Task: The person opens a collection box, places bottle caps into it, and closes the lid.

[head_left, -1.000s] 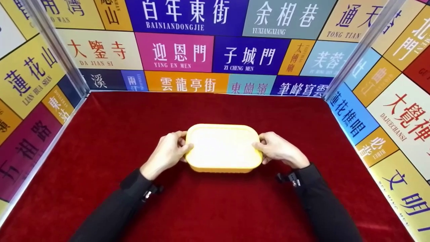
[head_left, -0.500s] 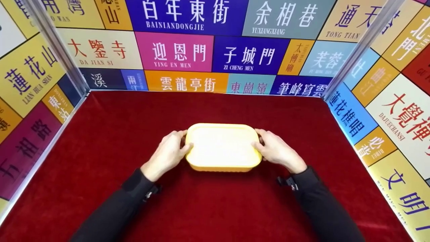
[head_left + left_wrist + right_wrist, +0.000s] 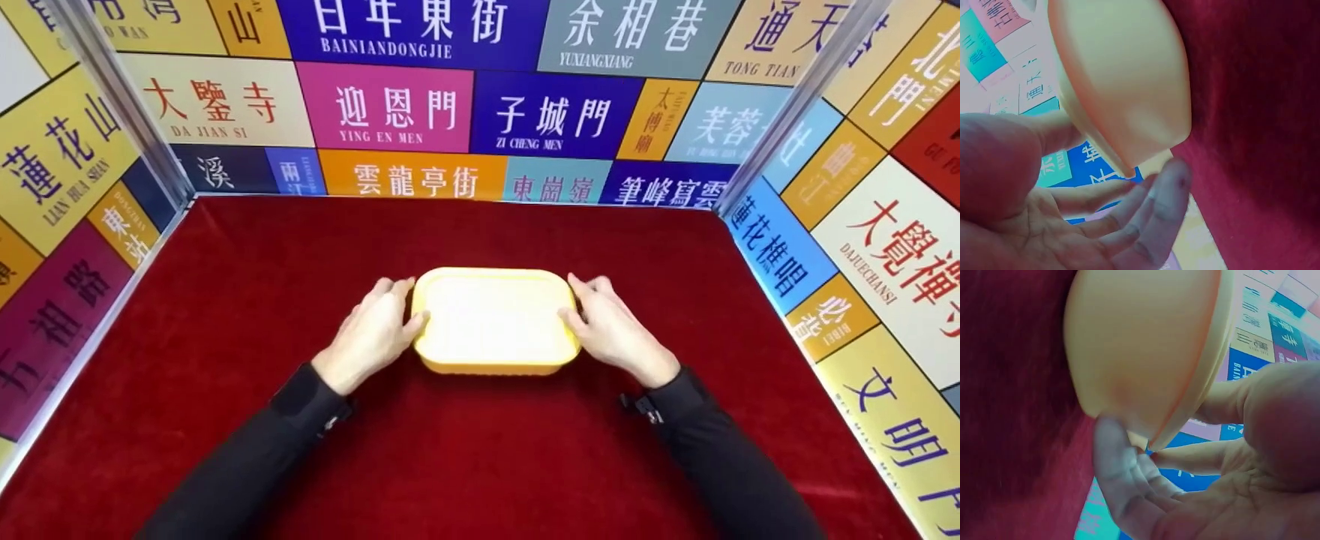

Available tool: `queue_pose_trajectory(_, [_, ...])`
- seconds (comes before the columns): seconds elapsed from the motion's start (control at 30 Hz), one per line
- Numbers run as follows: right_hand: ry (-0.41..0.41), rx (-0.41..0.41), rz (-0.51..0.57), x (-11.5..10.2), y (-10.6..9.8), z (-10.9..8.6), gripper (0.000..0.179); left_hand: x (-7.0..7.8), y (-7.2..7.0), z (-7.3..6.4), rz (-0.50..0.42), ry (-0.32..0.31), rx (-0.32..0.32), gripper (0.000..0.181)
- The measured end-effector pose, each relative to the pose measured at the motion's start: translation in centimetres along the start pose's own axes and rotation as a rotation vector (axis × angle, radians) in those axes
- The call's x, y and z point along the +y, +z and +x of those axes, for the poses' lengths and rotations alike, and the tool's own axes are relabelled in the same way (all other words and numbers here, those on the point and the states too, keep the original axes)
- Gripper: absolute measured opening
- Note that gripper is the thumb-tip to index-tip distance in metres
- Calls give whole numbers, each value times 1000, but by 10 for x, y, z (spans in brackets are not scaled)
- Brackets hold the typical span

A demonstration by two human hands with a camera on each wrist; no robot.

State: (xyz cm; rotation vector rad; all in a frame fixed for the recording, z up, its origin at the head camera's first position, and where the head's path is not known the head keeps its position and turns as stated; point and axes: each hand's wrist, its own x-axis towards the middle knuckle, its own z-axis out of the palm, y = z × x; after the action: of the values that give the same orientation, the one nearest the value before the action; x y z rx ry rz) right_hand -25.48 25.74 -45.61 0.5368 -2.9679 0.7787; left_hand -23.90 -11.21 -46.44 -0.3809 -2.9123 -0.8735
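A yellow plastic food box (image 3: 495, 322) with rounded corners sits upright on the red cloth, its pale top facing up. My left hand (image 3: 373, 330) is at its left end, thumb at the top edge. In the left wrist view its fingers (image 3: 1159, 219) are spread loosely beside the rim, mostly away from the wall. At the opposite end is my right hand (image 3: 619, 330), its thumb also at the top edge. The right wrist view has the fingers (image 3: 1114, 467) loosely extended near the box's lower corner; whether they touch it is hard to tell.
Red cloth (image 3: 480, 450) covers the table. Printed panels (image 3: 397, 105) with Chinese characters stand at the back and both sides, joined by metal corner posts (image 3: 780, 112).
The fingers of both hands have loosened and straightened from their curl at the box's ends. The box looks unmoved on the cloth; the head view has shifted slightly.
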Motion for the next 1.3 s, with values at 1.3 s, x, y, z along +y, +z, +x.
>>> queue_pose_trajectory(1.3, [-127, -66, -128, -5, 40, 8, 96, 12, 46, 19, 203, 202, -178, 102])
